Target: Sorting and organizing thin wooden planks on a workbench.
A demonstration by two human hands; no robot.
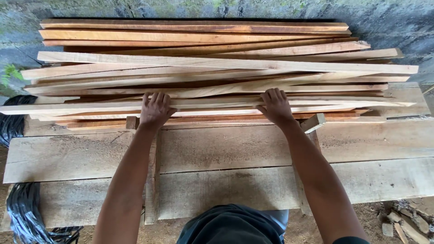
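A stack of long thin wooden slats (217,68) lies crosswise on a rough plank bench (226,144), from the middle to the far edge. My left hand (155,110) rests palm down on the nearest slats (212,105), fingers curled over their far edge. My right hand (275,106) grips the same front slats about a forearm's length to the right, fingers hooked over the top. Both arms reach straight forward from my body at the bottom.
A stained concrete wall (398,22) stands behind the stack. Coiled black hose or cable (20,208) lies at the left. A short wood block (313,123) sits by my right wrist. Stones and scrap (407,221) litter the dirt floor at right.
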